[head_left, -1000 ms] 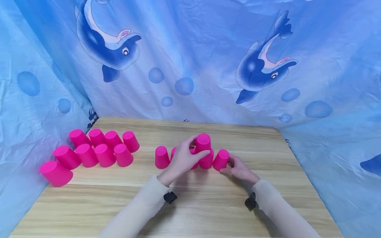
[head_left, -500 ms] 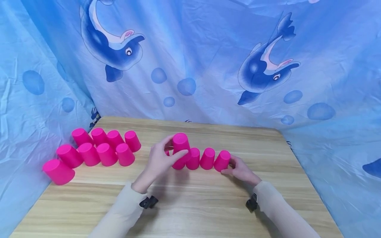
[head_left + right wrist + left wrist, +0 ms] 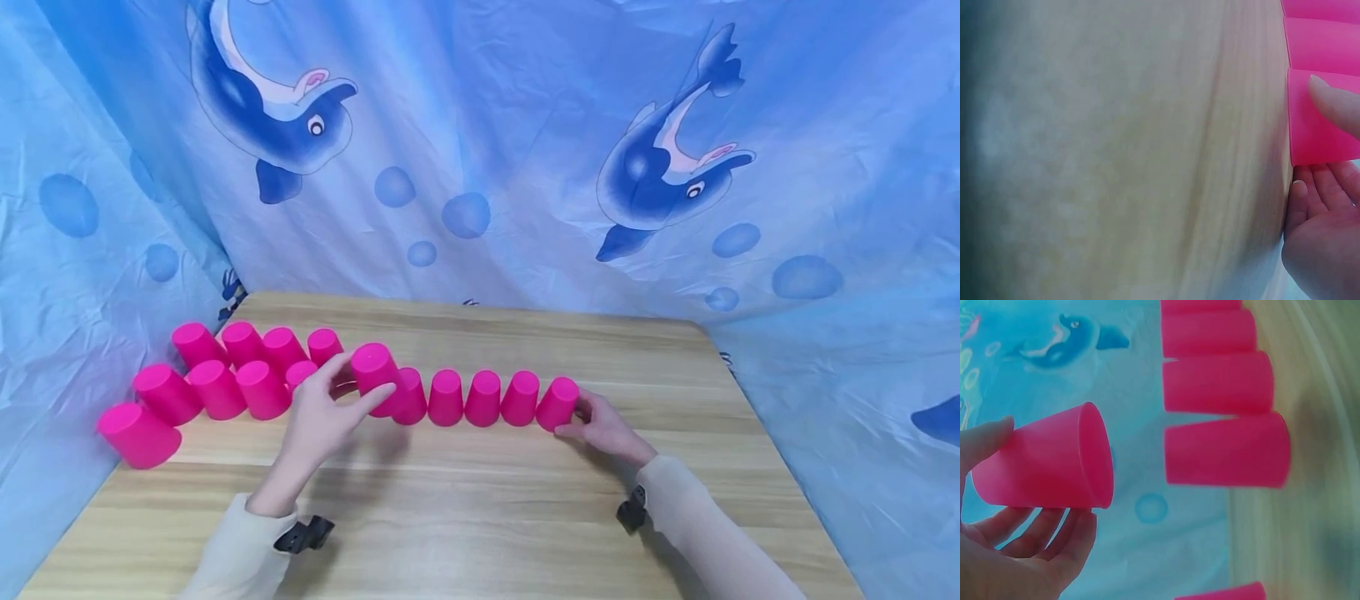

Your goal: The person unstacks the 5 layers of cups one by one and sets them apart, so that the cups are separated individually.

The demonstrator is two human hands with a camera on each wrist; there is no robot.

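In the head view my left hand (image 3: 318, 421) grips a pink plastic cup (image 3: 373, 379), mouth down and off the table, at the left end of a row of pink cups (image 3: 446, 398). The left wrist view shows thumb and fingers around this held cup (image 3: 1041, 459), apart from the nearest row cup (image 3: 1225, 453). My right hand (image 3: 609, 429) holds the rightmost cup (image 3: 557, 404) of the row, which stands upside down on the table. Its thumb lies across that end cup (image 3: 1319, 140) in the right wrist view, fingers along the side.
Several more upside-down pink cups (image 3: 217, 390) stand in staggered rows on the left of the wooden table (image 3: 510, 508); my left hand partly covers one. A blue curtain (image 3: 525, 167) with dolphins hangs behind the table and at both sides.
My left hand has carried the cup leftward, from above the row's right part to beyond its left end. The row behind it has come into view. My right hand stays at the end cup.
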